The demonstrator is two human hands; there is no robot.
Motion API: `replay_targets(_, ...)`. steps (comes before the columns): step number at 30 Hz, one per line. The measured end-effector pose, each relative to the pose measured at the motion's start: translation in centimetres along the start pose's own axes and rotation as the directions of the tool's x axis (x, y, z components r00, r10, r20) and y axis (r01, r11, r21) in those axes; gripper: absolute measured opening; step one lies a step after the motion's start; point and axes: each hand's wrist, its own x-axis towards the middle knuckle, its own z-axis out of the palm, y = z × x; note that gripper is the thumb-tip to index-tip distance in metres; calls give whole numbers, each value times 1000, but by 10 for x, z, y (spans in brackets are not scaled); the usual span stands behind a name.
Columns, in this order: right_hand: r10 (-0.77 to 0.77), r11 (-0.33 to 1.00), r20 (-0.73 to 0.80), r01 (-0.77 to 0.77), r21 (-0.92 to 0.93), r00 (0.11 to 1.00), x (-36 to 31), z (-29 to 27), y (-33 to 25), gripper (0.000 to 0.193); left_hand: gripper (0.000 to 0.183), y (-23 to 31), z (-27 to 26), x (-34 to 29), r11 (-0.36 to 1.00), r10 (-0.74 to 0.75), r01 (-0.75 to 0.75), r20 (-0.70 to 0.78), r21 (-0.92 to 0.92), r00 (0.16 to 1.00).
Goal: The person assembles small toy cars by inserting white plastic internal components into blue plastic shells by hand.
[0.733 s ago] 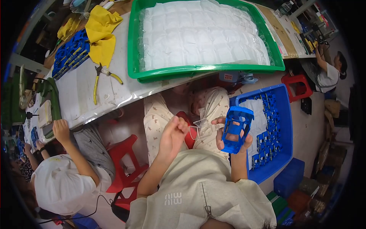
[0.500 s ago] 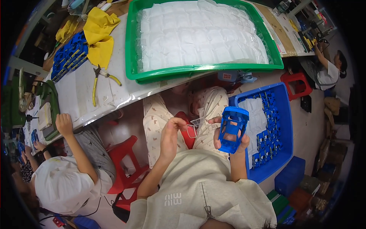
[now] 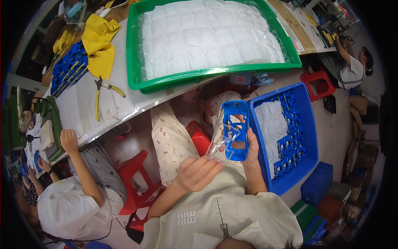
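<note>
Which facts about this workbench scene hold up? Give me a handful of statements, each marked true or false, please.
1. The right hand holds a blue car-shaped shell. True.
2. The left hand is empty. False: the left hand holds a clear plastic part.
3. Yellow-handled pliers lie on the table. True.
4. The blue bin stands on the table. False: the blue bin is off the table, at the person's right.
5. The green tray holds white, sheet-like material. True.
</note>
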Motion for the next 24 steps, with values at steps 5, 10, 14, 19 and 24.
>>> replay_targets(5,14,993,37,-10,-114,999,2,5,-8,55,16,4,10,3,996,59,-61,37,65,998)
replay_targets(10,-10,966,113,39,-257,994,3,3,-6,62,18,3,19,7,998,51,-52,49,32,998)
replay_targets(14,-113,946,43,121,-302,993,2,7,-4,62,23,2,19,16,996,-75,74,22,40,997)
replay_targets(19,-63,931,157,114,-346,986,1,9,-8,64,25,6,24,10,985,11,-21,55,173,998)
replay_targets(24,-15,958,210,74,-276,978,-3,18,-9,57,28,10,27,28,967,-255,253,237,37,938)
